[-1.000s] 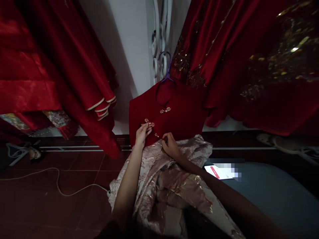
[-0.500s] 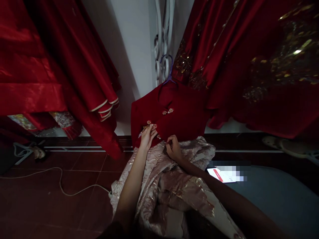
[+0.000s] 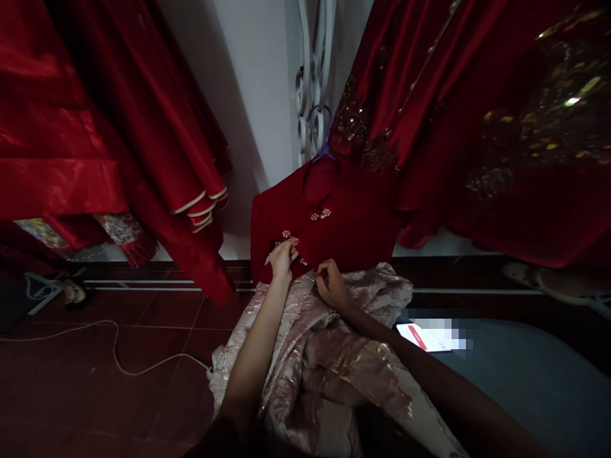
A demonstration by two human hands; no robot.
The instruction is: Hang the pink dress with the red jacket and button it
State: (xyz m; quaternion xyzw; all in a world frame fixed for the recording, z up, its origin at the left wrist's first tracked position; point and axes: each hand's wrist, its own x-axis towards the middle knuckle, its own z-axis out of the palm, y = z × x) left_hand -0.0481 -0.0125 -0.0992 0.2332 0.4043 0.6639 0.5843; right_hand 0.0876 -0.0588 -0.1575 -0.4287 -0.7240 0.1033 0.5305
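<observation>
Left hand (image 3: 281, 262): its fingers are curled and hold the red dress (image 3: 356, 226), just under the lower pearl clasp (image 3: 287, 238).
Right hand (image 3: 331, 289): its fingertips are pinched shut on the dress's bottom edge. Anything tiny between them is too small to see.
Change: the left fingers were stretched up to the clasp a moment ago. Now they have curled in, closer to the right hand, which hardly moved.
Dress: it hangs on a hanger (image 3: 321, 137) at 12 o'clock from the hands, above the pink shiny cloth (image 3: 334, 362).
Writing: the phone (image 3: 424, 336) at 3 o'clock glows, but its screen is blurred and no words can be read.

Bare floor (image 3: 119, 407) left, red top (image 3: 353, 222) ahead, hanging gowns (image 3: 143, 127) both sides, phone (image 3: 424, 336) right
</observation>
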